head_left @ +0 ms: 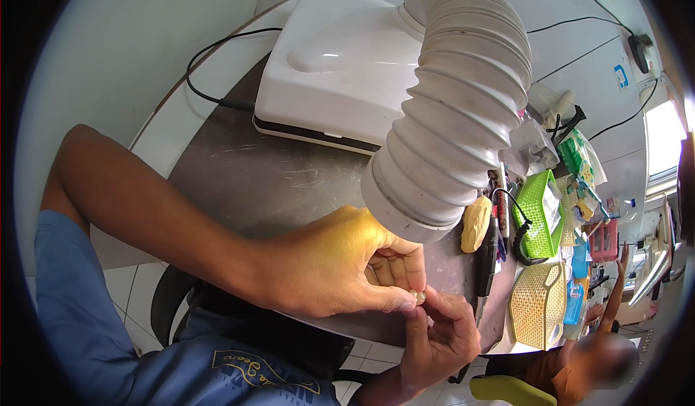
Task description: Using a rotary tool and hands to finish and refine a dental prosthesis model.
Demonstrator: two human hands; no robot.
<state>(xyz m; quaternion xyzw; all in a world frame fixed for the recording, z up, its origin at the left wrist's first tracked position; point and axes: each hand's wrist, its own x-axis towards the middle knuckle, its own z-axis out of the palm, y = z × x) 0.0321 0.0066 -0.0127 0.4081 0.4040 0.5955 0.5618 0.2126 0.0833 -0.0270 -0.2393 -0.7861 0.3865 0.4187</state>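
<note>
A small, glossy, cream-coloured piece (418, 299) sits between my fingertips; it is too small to tell its kind. My left hand (340, 261) pinches it from the left between thumb and fingers, with yellowish light across its back. My right hand (443, 330) grips the same piece from the right with thumb and forefinger. Both hands are at the near edge of the dark, scratched worktop (232, 167). Just above them opens the mouth of a thick white ribbed hose (463, 109), which bends up from a white box-shaped machine (340, 65).
Right of the hose lie a yellow lump (476, 224) and a black pen-shaped tool (488, 257) with a coiled cord. Farther right stand a green basket (539, 214) and a cream woven basket (537, 304). Another person (579, 366) sits at the lower right.
</note>
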